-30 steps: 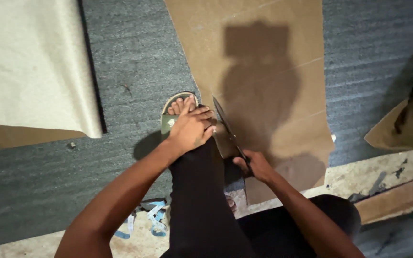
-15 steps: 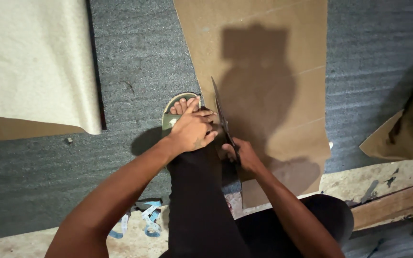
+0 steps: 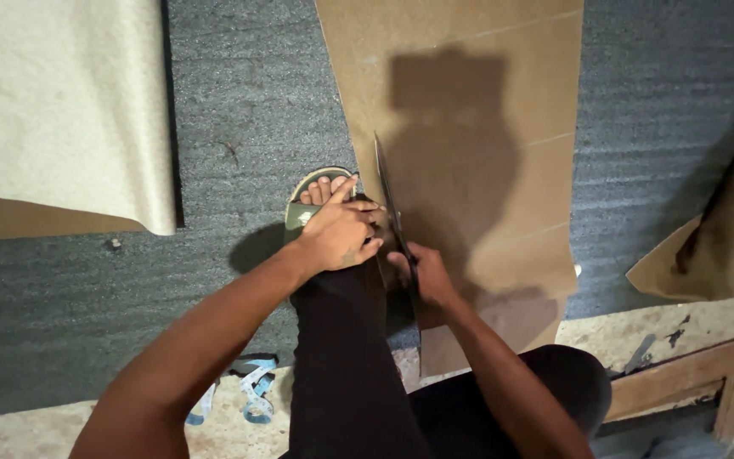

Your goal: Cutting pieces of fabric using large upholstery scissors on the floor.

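Observation:
My right hand (image 3: 420,274) is closed around the handle of a long dark knife (image 3: 386,191) whose blade points away from me along the left edge of a brown cardboard sheet (image 3: 486,153). My left hand (image 3: 341,234) rests on top of my own foot, which wears a green sandal (image 3: 303,208) and presses down beside the cardboard's edge. My leg in dark trousers runs from the foot toward me. The cardboard lies flat on a grey textured mat (image 3: 239,127).
A large pale beige sheet (image 3: 61,110) lies at the upper left on the mat. A crumpled brown piece (image 3: 707,246) sits at the right. A wooden frame (image 3: 690,382) and concrete floor run along the bottom right. A blue-strapped sandal (image 3: 248,395) lies near my left arm.
The knife blade has moved farther up along the cardboard's left edge. My right hand moved forward, closer to my left hand and foot. The view shifted slightly right.

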